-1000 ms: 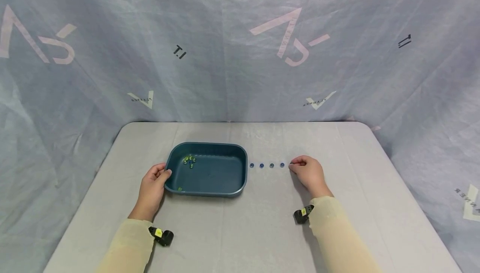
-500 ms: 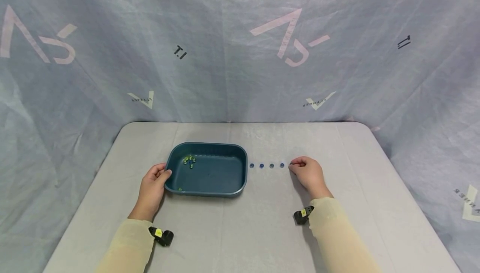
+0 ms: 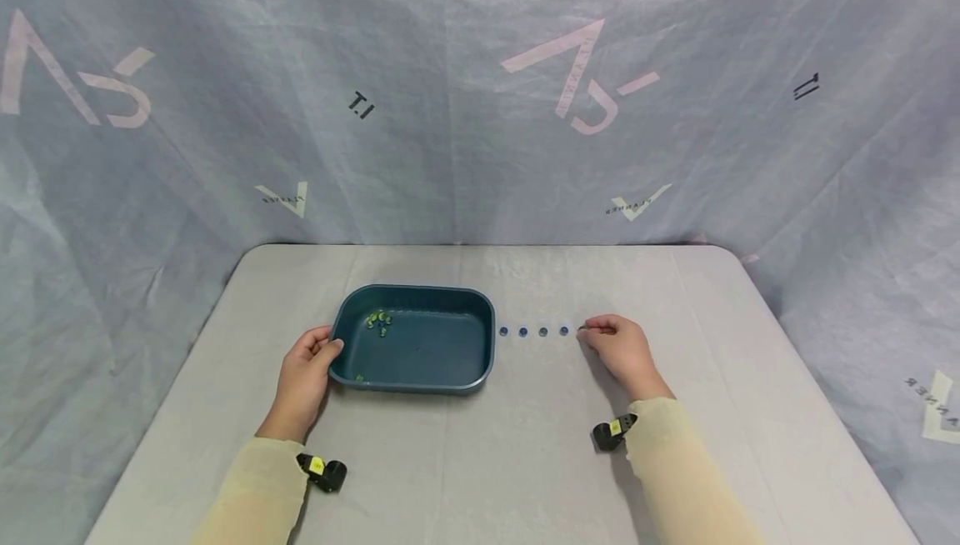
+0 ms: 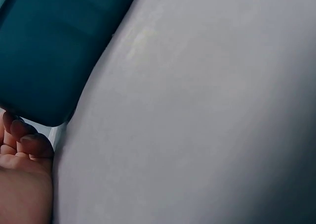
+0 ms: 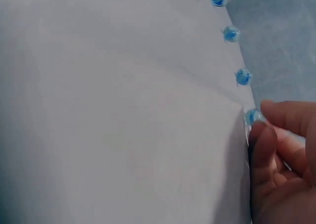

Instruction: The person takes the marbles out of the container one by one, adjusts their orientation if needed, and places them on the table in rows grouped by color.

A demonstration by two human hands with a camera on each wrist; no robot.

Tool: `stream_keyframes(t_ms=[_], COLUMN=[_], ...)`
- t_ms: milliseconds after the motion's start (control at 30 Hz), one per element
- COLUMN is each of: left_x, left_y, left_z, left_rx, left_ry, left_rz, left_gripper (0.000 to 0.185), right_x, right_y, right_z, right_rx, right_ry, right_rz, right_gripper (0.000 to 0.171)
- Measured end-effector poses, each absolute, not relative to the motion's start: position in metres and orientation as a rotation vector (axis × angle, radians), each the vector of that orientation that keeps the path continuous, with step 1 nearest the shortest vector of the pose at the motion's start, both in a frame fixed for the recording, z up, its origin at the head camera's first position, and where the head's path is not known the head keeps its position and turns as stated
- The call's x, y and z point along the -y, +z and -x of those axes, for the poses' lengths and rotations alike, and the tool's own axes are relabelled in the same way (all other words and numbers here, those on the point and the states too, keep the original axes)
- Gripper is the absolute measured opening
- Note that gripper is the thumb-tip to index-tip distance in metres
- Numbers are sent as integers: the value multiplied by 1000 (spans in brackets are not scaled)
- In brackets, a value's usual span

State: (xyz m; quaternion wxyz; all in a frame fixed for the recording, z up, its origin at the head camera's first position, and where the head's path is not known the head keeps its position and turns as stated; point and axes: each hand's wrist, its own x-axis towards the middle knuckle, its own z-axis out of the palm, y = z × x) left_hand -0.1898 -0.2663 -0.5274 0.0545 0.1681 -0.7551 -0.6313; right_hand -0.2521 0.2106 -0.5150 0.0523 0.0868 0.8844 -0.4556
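A person's right hand (image 3: 618, 347) pinches a blue marble (image 5: 253, 116) between thumb and forefinger at the end of a row on the grey table (image 3: 525, 445), while the left hand (image 3: 303, 374) grips the near-left corner of a teal plastic tray (image 3: 480, 345), thumb over the rim and fingers curled vs. its outer wall.

Three more blue marbles (image 3: 543, 332) lie in a straight line btwn the pinched one and the tray's right wall, evenly spaced and apart from each other. The fourth sits at the row's far right end, touching the cloth or just off it; the right wrist view doesn't settle which.

Inside the tray, a small cluster of green and blue marbles (image 3: 378, 320) rests near the back-left, w/ a lone green marble (image 3: 360, 377) by the front wall, close to the left hand.

Judgement on the grip: a marble is round and slick, so the pinch should sit at its widest part, w/ pads closing evenly from both sides; squeezing high would likely squirt it out and knock its neighbour. Light pressure and a low, slow hand look wise. The left hand's hold should keep the tray from sliding.

The pinched marble is well apart from the left hand, w/ tray and row btwn them.
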Motion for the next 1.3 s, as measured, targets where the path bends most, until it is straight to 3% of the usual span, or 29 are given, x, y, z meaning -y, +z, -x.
stream_keyframes(t_ms=[400, 833, 1300], left_x=[266, 265, 265], left_y=[-525, -525, -526], left_z=[190, 190, 191], left_rx=[2312, 2310, 2323], left_ry=[-1901, -1887, -1878], left_rz=[-530, -534, -540], left_gripper=[37, 36, 37], right_x=[-211, -139, -62], right_y=[-487, -440, -429], right_z=[250, 256, 255], right_rx=[-2702, -2647, -2558], right_ry=[-1575, -1676, -1551], right_rz=[-128, 152, 488], right_gripper=[33, 23, 25])
